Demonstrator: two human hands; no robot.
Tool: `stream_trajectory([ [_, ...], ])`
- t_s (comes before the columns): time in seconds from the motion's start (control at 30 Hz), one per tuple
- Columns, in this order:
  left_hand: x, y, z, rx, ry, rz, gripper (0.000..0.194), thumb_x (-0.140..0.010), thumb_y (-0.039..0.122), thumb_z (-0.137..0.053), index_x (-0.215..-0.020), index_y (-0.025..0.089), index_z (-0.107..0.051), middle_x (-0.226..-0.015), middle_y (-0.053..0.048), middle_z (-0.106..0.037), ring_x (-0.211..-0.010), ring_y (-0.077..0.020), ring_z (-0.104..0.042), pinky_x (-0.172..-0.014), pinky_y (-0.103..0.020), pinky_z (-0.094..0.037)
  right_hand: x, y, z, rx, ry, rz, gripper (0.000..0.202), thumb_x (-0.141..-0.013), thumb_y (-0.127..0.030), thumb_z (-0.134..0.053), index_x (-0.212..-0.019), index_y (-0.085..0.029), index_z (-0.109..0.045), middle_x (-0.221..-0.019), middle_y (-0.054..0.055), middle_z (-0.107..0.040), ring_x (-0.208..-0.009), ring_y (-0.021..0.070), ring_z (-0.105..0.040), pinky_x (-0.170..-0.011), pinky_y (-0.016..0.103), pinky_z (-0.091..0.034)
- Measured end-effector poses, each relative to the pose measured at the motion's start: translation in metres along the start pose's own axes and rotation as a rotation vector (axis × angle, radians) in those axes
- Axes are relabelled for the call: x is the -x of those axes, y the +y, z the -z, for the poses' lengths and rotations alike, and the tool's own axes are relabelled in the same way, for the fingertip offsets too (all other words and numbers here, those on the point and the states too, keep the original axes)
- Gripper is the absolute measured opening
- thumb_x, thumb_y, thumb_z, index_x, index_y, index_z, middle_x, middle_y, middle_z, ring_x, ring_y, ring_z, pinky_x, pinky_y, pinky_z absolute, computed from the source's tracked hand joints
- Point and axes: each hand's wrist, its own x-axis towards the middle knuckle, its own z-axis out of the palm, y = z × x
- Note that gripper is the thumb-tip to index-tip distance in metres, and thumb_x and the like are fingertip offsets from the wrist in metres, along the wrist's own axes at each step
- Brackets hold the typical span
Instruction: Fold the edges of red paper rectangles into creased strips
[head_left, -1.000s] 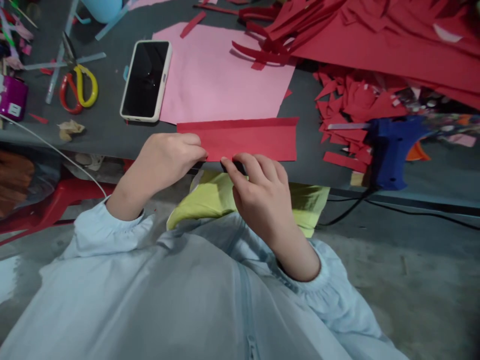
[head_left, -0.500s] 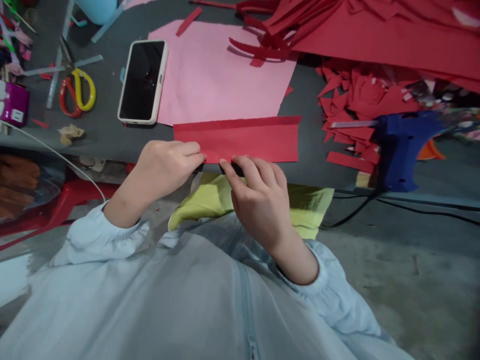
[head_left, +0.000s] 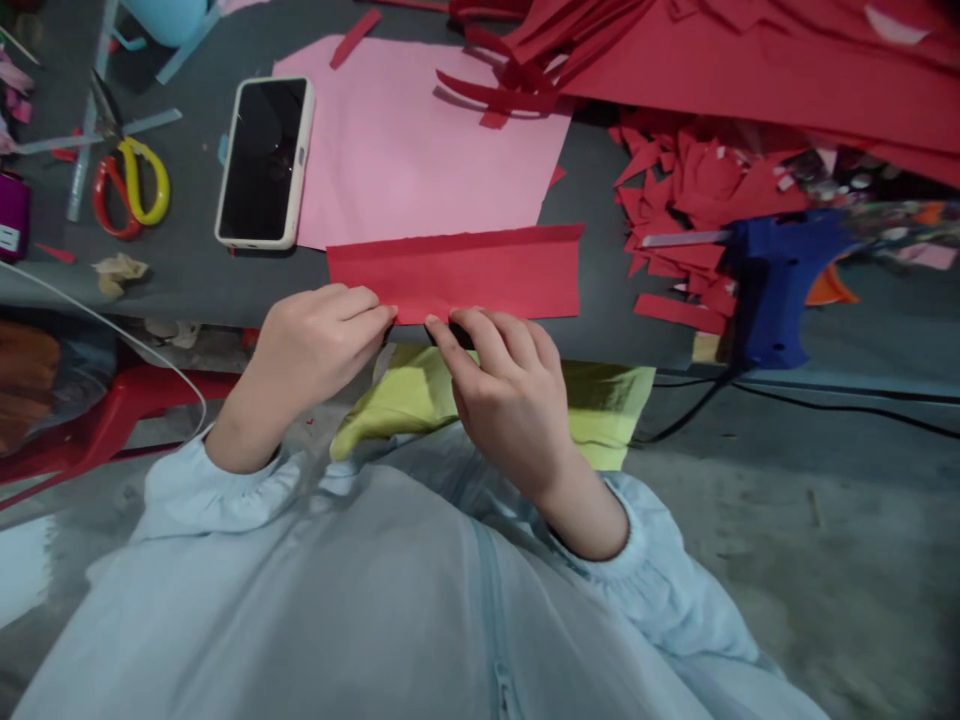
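A folded strip of red paper [head_left: 487, 272] lies lengthwise along the front edge of the table, with a crease running near its far edge. My left hand [head_left: 319, 340] has its fingers closed on the near edge, left of the middle. Close beside it, my right hand [head_left: 510, 385] grips the same edge, thumb and curled fingers pressed on the paper. The fingertips partly cover that edge. Beyond the strip is a sheet of pink paper [head_left: 427, 150], with a phone [head_left: 266, 165] at its left side.
Scissors [head_left: 129, 180] with red and yellow handles lie at the left. On the right, a blue glue gun [head_left: 780, 285] rests beside a heap of red paper scraps [head_left: 697, 180]. Large red sheets [head_left: 720, 70] cover the back right. Yellow cloth [head_left: 607, 405] hangs below the table edge.
The whole view has shifted slightly, so the things on the table appear farther left. Both hands keep their hold on the red paper at about the same spots.
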Motion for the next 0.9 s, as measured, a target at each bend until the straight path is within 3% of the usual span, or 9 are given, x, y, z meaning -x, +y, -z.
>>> stream_trajectory([
  [0.13, 0.022, 0.005, -0.005, -0.081, 0.093, -0.061, 0.025, -0.096, 0.022, -0.05, -0.11, 0.019, -0.07, -0.094, -0.007, -0.075, -0.081, -0.0202, -0.067, -0.07, -0.033, -0.051, 0.002, 0.005, 0.0, -0.048, 0.006, -0.005, 0.038, -0.096, -0.014, -0.047, -0.131, -0.021, -0.061, -0.126, 0.009, -0.068, -0.115, 0.0207, -0.055, -0.101, 0.037, -0.039],
  [0.23, 0.039, 0.02, -0.017, 0.019, 0.227, 0.044, 0.017, -0.091, 0.021, -0.057, -0.097, 0.019, -0.073, -0.088, -0.006, -0.076, -0.077, -0.0192, -0.066, -0.073, -0.033, -0.051, 0.006, 0.011, 0.0, -0.085, -0.004, -0.009, 0.038, -0.094, -0.012, -0.048, -0.128, -0.023, -0.063, -0.124, 0.009, -0.068, -0.115, 0.0209, -0.055, -0.101, 0.039, -0.039],
  [0.3, 0.047, 0.033, -0.03, 0.24, 0.259, 0.189, 0.013, -0.088, 0.023, -0.061, -0.083, 0.021, -0.073, -0.08, -0.005, -0.074, -0.072, -0.0171, -0.065, -0.072, -0.031, -0.05, 0.008, 0.015, 0.0, -0.101, 0.002, 0.009, 0.038, -0.094, -0.012, -0.049, -0.127, -0.024, -0.063, -0.123, 0.01, -0.068, -0.115, 0.0213, -0.055, -0.101, 0.04, -0.04],
  [0.4, 0.05, 0.051, -0.057, 0.937, 0.227, 0.614, 0.016, -0.075, 0.03, -0.073, -0.062, 0.022, -0.068, -0.063, -0.001, -0.067, -0.062, -0.0134, -0.058, -0.064, -0.027, -0.047, 0.011, 0.021, 0.001, -0.111, 0.013, 0.04, 0.038, -0.094, -0.013, -0.048, -0.126, -0.026, -0.063, -0.122, 0.009, -0.067, -0.116, 0.021, -0.056, -0.1, 0.04, -0.042],
  [0.47, 0.048, 0.059, -0.074, 1.093, 0.226, 0.709, 0.015, -0.074, 0.035, -0.074, -0.068, 0.021, -0.07, -0.062, 0.0, -0.066, -0.057, -0.0123, -0.057, -0.057, -0.025, -0.046, 0.012, 0.025, 0.001, -0.111, 0.027, 0.059, 0.039, -0.094, -0.012, -0.046, -0.126, -0.026, -0.063, -0.121, 0.009, -0.067, -0.116, 0.0203, -0.056, -0.1, 0.039, -0.042],
  [0.57, 0.042, 0.064, -0.091, 1.303, 0.227, 0.769, 0.031, -0.075, 0.05, -0.071, -0.08, 0.019, -0.071, -0.069, -0.003, -0.07, -0.054, -0.012, -0.06, -0.055, -0.026, -0.051, 0.013, 0.029, -0.002, -0.115, 0.058, 0.093, 0.037, -0.096, -0.013, -0.044, -0.124, -0.025, -0.064, -0.12, 0.009, -0.067, -0.116, 0.0198, -0.056, -0.099, 0.038, -0.043],
  [0.7, 0.034, 0.067, -0.093, 1.535, 0.323, 0.832, 0.045, -0.073, 0.063, -0.07, -0.079, 0.019, -0.065, -0.07, -0.002, -0.069, -0.054, -0.0099, -0.061, -0.052, -0.023, -0.05, 0.016, 0.034, -0.006, -0.153, 0.063, 0.097, 0.037, -0.096, -0.014, -0.044, -0.124, -0.026, -0.064, -0.121, 0.009, -0.067, -0.118, 0.0211, -0.056, -0.099, 0.04, -0.042],
  [0.8, 0.029, 0.072, -0.085, 1.738, 0.401, 0.881, 0.037, -0.064, 0.047, -0.084, -0.077, 0.018, -0.065, -0.065, 0.002, -0.066, -0.054, -0.0076, -0.061, -0.053, -0.02, -0.049, 0.017, 0.033, -0.005, -0.169, 0.066, 0.078, 0.037, -0.095, -0.015, -0.044, -0.123, -0.027, -0.064, -0.121, 0.009, -0.067, -0.12, 0.0226, -0.056, -0.099, 0.042, -0.043],
  [0.9, 0.026, 0.079, -0.078, 1.802, 0.432, 0.867, 0.034, -0.059, 0.037, -0.089, -0.073, 0.016, -0.066, -0.063, 0.004, -0.065, -0.053, -0.0065, -0.06, -0.057, -0.02, -0.052, 0.019, 0.024, 0.001, -0.187, 0.111, 0.031, 0.029, -0.095, -0.019, -0.048, -0.116, -0.026, -0.068, -0.116, 0.009, -0.069, -0.118, 0.0235, -0.058, -0.097, 0.043, -0.045],
])
